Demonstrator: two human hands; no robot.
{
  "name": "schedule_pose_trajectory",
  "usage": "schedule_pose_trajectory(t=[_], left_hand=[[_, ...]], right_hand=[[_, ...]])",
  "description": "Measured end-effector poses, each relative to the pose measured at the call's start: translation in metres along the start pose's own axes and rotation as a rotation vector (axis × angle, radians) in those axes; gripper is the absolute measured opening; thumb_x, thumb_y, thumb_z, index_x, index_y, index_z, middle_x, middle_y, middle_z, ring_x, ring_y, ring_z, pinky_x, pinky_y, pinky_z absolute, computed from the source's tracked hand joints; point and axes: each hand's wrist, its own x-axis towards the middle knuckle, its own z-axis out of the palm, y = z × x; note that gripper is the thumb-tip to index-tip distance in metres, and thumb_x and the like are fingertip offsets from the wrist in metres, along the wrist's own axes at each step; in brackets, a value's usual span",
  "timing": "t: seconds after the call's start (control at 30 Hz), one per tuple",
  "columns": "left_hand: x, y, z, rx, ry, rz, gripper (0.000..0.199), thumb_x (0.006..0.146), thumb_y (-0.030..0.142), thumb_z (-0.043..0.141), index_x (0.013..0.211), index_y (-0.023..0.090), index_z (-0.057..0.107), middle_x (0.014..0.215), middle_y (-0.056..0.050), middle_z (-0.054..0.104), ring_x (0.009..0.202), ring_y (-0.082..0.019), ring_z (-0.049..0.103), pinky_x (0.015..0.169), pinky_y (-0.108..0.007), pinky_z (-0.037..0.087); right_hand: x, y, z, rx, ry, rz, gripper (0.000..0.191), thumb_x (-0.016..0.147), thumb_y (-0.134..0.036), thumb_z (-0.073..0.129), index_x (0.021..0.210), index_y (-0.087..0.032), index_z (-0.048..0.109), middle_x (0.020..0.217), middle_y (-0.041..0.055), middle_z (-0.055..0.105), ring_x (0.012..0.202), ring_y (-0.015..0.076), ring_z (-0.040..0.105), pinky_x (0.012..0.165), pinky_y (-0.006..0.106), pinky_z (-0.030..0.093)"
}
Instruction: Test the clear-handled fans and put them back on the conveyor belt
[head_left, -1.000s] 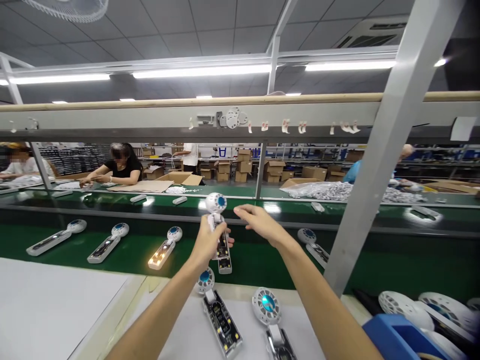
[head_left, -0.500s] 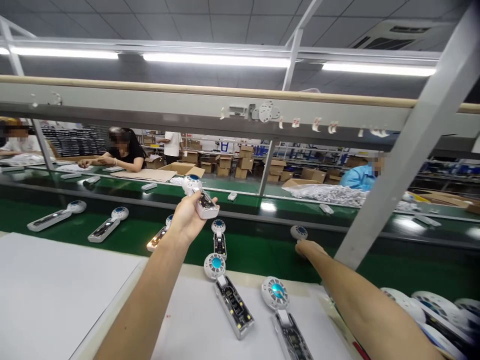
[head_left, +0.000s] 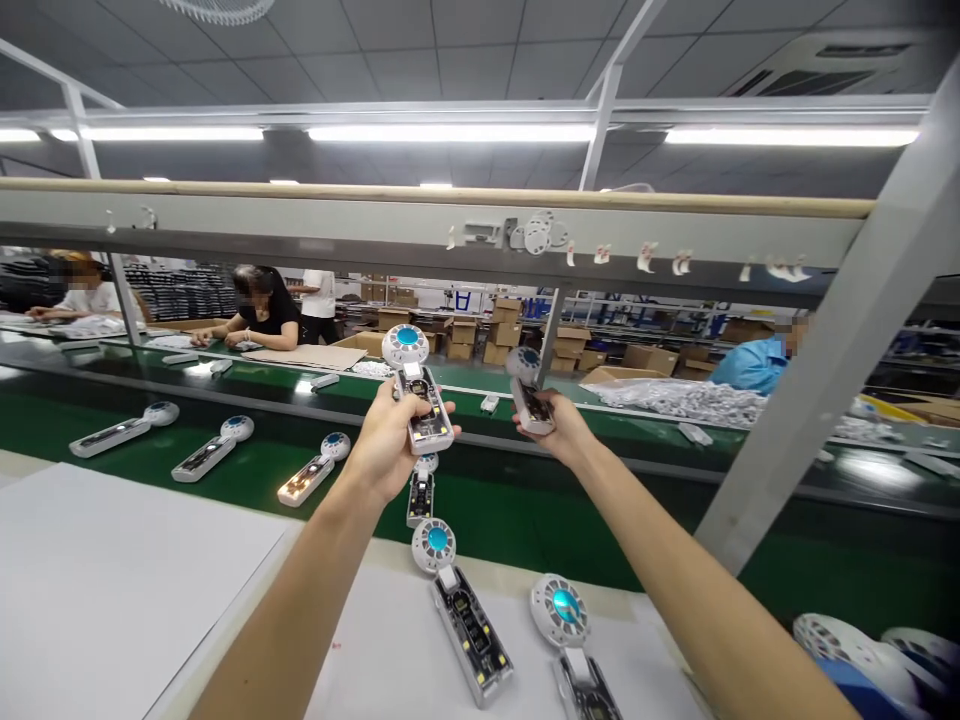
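Observation:
My left hand point(head_left: 386, 440) holds a white handheld fan unit point(head_left: 416, 390) upright, its blue-centred round head on top and its circuit board open toward me. My right hand point(head_left: 564, 425) grips a second fan unit point(head_left: 527, 392), tilted with its head to the upper left. Both hands are raised above the green conveyor belt point(head_left: 525, 520). Just below my left hand another unit point(head_left: 421, 490) lies on the belt. Two more open units point(head_left: 461, 605) point(head_left: 574, 650) rest on the white table point(head_left: 112, 580) close to me.
Three fan units point(head_left: 120, 432) point(head_left: 211, 450) point(head_left: 311, 472) lie on the belt at left, one glowing. A slanted grey post point(head_left: 832, 360) rises at right. White fan grilles point(head_left: 877, 640) sit at bottom right. People work across the far belt beside cardboard boxes point(head_left: 495, 335).
My right hand reached down to the belt at right, picked up a fan unit and lifted it beside the left one. My left hand turned its unit upright.

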Motion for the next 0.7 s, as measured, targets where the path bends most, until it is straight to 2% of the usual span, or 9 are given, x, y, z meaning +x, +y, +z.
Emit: schedule_pose_trajectory(t=[0.1, 0.13, 0.27, 0.37, 0.5, 0.7], left_hand=[[0.0, -0.003, 0.001, 0.079, -0.069, 0.081, 0.043, 0.074, 0.003, 0.059, 0.113, 0.018, 0.051, 0.114, -0.008, 0.064, 0.092, -0.023, 0.071, 0.062, -0.033, 0.065], [0.0, -0.003, 0.001, 0.094, -0.104, 0.106, 0.047, 0.073, 0.004, 0.06, 0.117, 0.019, 0.049, 0.115, -0.008, 0.064, 0.09, -0.022, 0.071, 0.061, -0.032, 0.064], [-0.002, -0.003, -0.001, 0.147, -0.284, 0.153, 0.061, 0.074, 0.01, 0.065, 0.128, 0.021, 0.041, 0.112, -0.007, 0.065, 0.071, -0.019, 0.071, 0.056, -0.031, 0.061], [-0.007, -0.002, 0.0, 0.189, -0.389, 0.157, 0.064, 0.075, 0.013, 0.067, 0.132, 0.022, 0.037, 0.108, -0.007, 0.067, 0.062, -0.018, 0.07, 0.054, -0.03, 0.059], [-0.015, -0.001, 0.004, 0.228, -0.457, 0.146, 0.063, 0.079, 0.015, 0.065, 0.134, 0.021, 0.034, 0.1, -0.006, 0.069, 0.064, -0.019, 0.072, 0.057, -0.028, 0.058], [-0.02, -0.005, 0.01, 0.222, -0.502, 0.156, 0.065, 0.08, 0.015, 0.064, 0.135, 0.022, 0.03, 0.097, -0.006, 0.07, 0.066, -0.02, 0.072, 0.059, -0.029, 0.058]], right_hand=[[-0.025, -0.019, 0.016, 0.165, -0.044, -0.046, 0.012, 0.097, -0.021, 0.054, 0.103, -0.013, 0.059, 0.091, 0.0071, 0.071, 0.073, 0.0158, 0.071, 0.068, 0.031, 0.063], [-0.036, -0.023, 0.02, 0.208, -0.054, -0.078, 0.014, 0.092, -0.017, 0.055, 0.106, -0.014, 0.057, 0.095, 0.0079, 0.072, 0.074, 0.017, 0.072, 0.069, 0.033, 0.064], [-0.078, -0.032, 0.025, 0.304, -0.116, -0.195, 0.042, 0.081, -0.015, 0.06, 0.121, -0.022, 0.049, 0.114, 0.0053, 0.072, 0.075, 0.0188, 0.075, 0.066, 0.033, 0.066], [-0.103, -0.037, 0.022, 0.319, -0.217, -0.236, 0.056, 0.078, -0.02, 0.066, 0.13, -0.025, 0.046, 0.119, 0.0047, 0.07, 0.078, 0.02, 0.076, 0.066, 0.033, 0.066], [-0.119, -0.04, 0.013, 0.294, -0.341, -0.277, 0.071, 0.078, -0.022, 0.069, 0.142, -0.028, 0.038, 0.114, 0.0031, 0.069, 0.079, 0.0197, 0.074, 0.066, 0.034, 0.065], [-0.126, -0.039, 0.008, 0.264, -0.371, -0.303, 0.078, 0.082, -0.022, 0.066, 0.149, -0.031, 0.029, 0.108, 0.0021, 0.068, 0.084, 0.0202, 0.072, 0.067, 0.034, 0.063]])
